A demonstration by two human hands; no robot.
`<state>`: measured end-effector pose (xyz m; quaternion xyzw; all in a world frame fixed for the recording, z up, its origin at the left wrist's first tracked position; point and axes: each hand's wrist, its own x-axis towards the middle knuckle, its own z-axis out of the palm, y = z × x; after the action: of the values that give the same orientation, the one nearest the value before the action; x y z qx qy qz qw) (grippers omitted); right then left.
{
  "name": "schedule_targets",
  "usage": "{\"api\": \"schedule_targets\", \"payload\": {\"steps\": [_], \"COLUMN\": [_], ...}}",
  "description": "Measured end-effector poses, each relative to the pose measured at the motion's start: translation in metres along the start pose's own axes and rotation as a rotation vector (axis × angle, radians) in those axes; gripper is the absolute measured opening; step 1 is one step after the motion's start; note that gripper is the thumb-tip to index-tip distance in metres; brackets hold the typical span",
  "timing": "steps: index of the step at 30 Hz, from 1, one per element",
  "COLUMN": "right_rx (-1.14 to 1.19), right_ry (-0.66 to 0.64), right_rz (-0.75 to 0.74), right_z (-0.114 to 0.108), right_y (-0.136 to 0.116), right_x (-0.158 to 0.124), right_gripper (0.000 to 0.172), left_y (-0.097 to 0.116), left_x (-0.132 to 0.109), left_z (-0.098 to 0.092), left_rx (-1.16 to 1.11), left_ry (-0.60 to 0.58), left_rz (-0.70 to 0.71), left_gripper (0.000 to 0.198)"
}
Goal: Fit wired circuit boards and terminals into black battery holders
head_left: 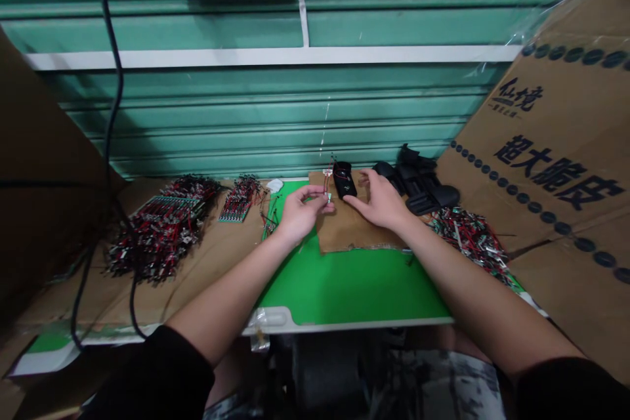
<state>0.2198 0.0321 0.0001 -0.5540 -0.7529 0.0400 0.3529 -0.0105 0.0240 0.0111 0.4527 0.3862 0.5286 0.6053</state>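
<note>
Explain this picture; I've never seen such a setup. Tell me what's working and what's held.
There's no machine: a person works bare-handed, seen by one camera worn on the head, looking forward and down. The left grip pinches a small wired piece. The right grip is open beside a black case; whether it touches is unclear. The case lies on a cardboard sheet over a green tabletop. One heap of wired parts lies to the left; another heap lies to the right, near more black pieces.
</note>
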Motion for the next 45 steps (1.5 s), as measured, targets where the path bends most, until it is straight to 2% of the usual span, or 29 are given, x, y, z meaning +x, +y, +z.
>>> {"api": "schedule_targets", "payload": {"steps": [2,3,7,12,19,27,34,38,42,45], "right_rx": [0.097,0.149,0.373,0.622,0.732,0.683,0.703,0.695,0.634,0.603], "right_ry": [0.072,0.059,-0.061,-0.130,-0.154,-0.087,-0.065,-0.070,-0.111,-0.162], "right_rz": [-0.063,-0.068,0.023,0.107,0.162,0.192,0.205,0.183,0.183,0.168], "right_z": [-0.008,-0.011,-0.009,0.004,0.004,0.004,0.003,0.003,-0.001,-0.004], "right_y": [-0.011,-0.017,-0.033,-0.036,-0.039,-0.045,-0.047,-0.047,-0.046,-0.046], "right_x": [-0.001,-0.002,-0.009,-0.015,-0.016,-0.018,-0.019,-0.020,-0.019,-0.019], "right_gripper": [0.036,0.027,0.028,0.031,0.034,0.034,0.033,0.027,0.024,0.027], "left_y": [-0.001,-0.002,-0.005,-0.005,-0.004,-0.004,-0.005,-0.003,-0.002,-0.002], "left_x": [-0.002,-0.003,-0.008,-0.013,-0.013,-0.011,-0.011,-0.012,-0.011,-0.010], "left_z": [0.002,0.003,0.005,0.007,0.007,0.003,0.006,0.007,0.007,0.006], "left_rx": [0.007,0.021,0.088,0.126,0.149,0.366,0.232,0.183,0.145,0.152], "left_ry": [-0.035,-0.055,-0.140,-0.195,-0.172,-0.119,-0.114,-0.086,-0.115,-0.135], "left_rz": [0.016,0.027,0.076,0.092,0.111,0.127,0.041,0.061,0.063,0.079], "left_gripper": [0.039,0.040,0.043,0.044,0.044,0.027,0.029,0.026,0.024,0.020]}}
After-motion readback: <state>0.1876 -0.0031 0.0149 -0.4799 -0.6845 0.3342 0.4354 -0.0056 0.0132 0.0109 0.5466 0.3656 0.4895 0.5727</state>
